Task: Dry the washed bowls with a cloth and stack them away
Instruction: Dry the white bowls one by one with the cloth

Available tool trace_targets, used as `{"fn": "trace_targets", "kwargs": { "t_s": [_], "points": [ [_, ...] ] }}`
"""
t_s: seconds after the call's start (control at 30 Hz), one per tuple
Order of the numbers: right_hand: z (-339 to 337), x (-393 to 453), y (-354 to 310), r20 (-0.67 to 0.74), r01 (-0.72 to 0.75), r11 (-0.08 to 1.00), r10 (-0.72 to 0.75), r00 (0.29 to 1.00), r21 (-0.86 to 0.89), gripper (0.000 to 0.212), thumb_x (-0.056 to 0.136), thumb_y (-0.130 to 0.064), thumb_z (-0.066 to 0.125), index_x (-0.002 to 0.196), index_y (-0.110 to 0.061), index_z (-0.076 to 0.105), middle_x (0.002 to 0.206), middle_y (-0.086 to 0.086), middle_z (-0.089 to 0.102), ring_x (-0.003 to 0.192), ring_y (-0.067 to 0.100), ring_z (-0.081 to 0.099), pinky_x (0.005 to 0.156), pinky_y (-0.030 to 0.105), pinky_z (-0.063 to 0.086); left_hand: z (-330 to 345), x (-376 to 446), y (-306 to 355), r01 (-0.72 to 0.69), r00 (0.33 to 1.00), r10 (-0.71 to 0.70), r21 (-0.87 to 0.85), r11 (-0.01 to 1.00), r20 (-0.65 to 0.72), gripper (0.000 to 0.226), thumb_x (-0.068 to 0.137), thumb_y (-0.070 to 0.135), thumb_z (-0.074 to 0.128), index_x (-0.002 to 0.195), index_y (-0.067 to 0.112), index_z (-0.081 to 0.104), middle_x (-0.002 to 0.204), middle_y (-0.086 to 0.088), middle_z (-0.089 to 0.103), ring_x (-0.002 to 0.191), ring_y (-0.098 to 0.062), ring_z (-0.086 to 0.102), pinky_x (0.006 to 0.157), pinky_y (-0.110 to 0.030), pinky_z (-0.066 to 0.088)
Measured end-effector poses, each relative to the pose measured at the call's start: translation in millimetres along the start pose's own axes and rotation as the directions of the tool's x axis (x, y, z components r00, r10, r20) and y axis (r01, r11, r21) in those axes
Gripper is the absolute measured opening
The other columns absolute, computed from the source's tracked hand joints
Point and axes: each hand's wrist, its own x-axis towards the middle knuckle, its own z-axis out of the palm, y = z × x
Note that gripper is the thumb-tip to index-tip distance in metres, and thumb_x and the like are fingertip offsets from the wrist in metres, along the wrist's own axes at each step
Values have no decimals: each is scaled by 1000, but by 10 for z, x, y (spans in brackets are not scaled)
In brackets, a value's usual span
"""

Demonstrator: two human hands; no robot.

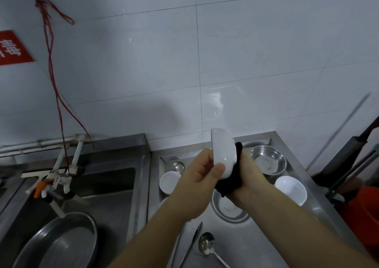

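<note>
**A:** While the white bowl (pixel 223 156) is held on edge above the table (pixel 242 245), the left hand (pixel 198 177) is curled round its rim, thumb pressed on the near side. Anyone else seeing that?

**B:** Yep. The right hand's fingers (pixel 249 170) are wrapped in the black cloth (pixel 231 182), which is pressed against the bowl's far side. So both hands are clamped, nothing is spread open.

**A:** And further out?

**B:** More white bowls are sat on the table, one to the left (pixel 169 182), one to the right (pixel 291 189). Steel bowls are seen behind (pixel 267 160) and under the hands (pixel 228 209). A ladle (pixel 208 245) is laid near the front, and a big steel pan (pixel 61 241) is parked in the sink (pixel 108 185) on the left.
</note>
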Motion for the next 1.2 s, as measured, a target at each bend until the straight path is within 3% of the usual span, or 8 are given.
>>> {"fn": "trace_targets", "kwargs": {
  "t_s": [0.17, 0.3, 0.47, 0.6, 0.73, 0.93, 1.07, 1.2],
  "points": [
    [22, -21, -124, -36, 59, 997, -61, 997, -46, 57, 98, -63, 57, 114, -9, 69, 98, 13, 69, 82, 28, 66, 71, 39, 50, 1, 10, -1, -41, 999, 42, -68, 997, 14, 21, 102, 16, 61, 117, 25, 73, 117, -1, 77, 111, -16, 72, 95, -31, 59],
    [50, -49, -190, -64, 103, 986, -112, 992, -128, 62, 99, -61, 59, 128, -8, 70, 119, 20, 75, 92, 35, 70, 68, 41, 58, 3, 38, 101, -46, 997, 36, -156, 987, -67, 32, 102, 22, 57, 117, 43, 77, 121, 3, 78, 115, -19, 74, 92, -30, 61],
    [76, -77, -107, -116, 84, 980, -106, 988, -180, 54, 103, -58, 54, 119, -9, 67, 97, 21, 63, 83, 38, 57, 66, 42, 43, 84, 21, -20, -41, 991, 53, 98, 994, -125, 27, 102, 35, 56, 120, 30, 75, 109, 1, 76, 100, -15, 72, 87, -36, 60],
    [84, -93, -82, -183, 167, 952, -218, 959, -255, 29, 103, -35, 62, 98, -6, 64, 71, 13, 61, 56, 27, 57, 49, 34, 44, 54, 55, -79, -32, 990, 53, 159, 987, -133, 21, 110, 26, 54, 113, 26, 74, 100, 3, 75, 97, -12, 72, 88, -39, 62],
    [110, -66, -71, -175, 289, 877, -376, 910, -384, 31, 103, -34, 60, 95, -5, 68, 55, 3, 69, 45, 16, 66, 42, 26, 51, 15, 94, -67, -65, 985, 97, 215, 974, -144, 33, 111, 16, 52, 87, 33, 67, 74, 16, 64, 71, 1, 59, 67, -16, 50],
    [191, -12, -132, -67, 412, 756, -512, 856, -508, 31, 88, -47, 72, 85, -17, 68, 63, 1, 65, 57, 19, 64, 53, 31, 52, -61, 64, -153, -56, 990, 91, 289, 956, -111, 19, 110, 23, 52, 102, 23, 70, 85, 5, 71, 75, -12, 63, 68, -30, 55],
    [180, 12, -36, -33, 403, 698, -521, 853, -592, 53, 65, -63, 84, 91, -19, 70, 71, 1, 73, 62, 16, 72, 56, 33, 61, -174, 54, -180, -30, 999, 43, 499, 866, -15, 18, 109, 32, 49, 93, 33, 59, 69, 11, 61, 52, -6, 49, 52, -22, 40],
    [116, 27, 98, -22, 385, 752, -468, 884, -535, 67, 63, -53, 90, 98, -3, 62, 76, 8, 67, 67, 22, 69, 60, 40, 62, -255, -2, -171, -91, 996, 52, 665, 742, 79, 13, 109, 31, 48, 98, 34, 56, 76, 25, 61, 63, -5, 58, 55, -18, 47]
  ]
}}
